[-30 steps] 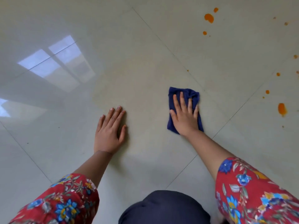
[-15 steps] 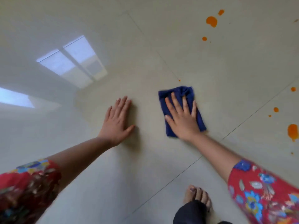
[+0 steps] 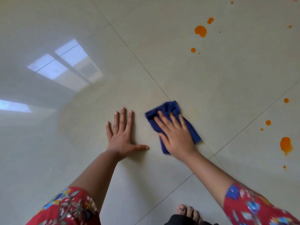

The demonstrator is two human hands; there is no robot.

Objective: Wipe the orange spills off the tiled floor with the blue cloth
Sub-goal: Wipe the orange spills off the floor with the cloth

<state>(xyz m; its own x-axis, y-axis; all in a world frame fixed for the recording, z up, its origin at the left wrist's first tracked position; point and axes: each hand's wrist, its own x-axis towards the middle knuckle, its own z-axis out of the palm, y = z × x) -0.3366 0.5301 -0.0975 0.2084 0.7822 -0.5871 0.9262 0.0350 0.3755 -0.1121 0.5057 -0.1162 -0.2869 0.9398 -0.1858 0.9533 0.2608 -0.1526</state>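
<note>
In the head view, the blue cloth lies bunched on the tiled floor just right of the frame's centre, beside a crossing of grout lines. The right hand presses flat on top of it, its fingers straight and slightly spread, so the cloth shows only beyond the fingertips and along both sides of the hand. The left hand rests palm down on the bare floor just left of the cloth, not touching it, with fingers spread and the thumb pointing toward the cloth.

Orange spills dot the upper right of the frame, well apart from the cloth. More orange drops run down the right edge.

Red floral sleeves fill the lower corners, a bare foot shows at the bottom edge, and a window reflection shines at the upper left.
</note>
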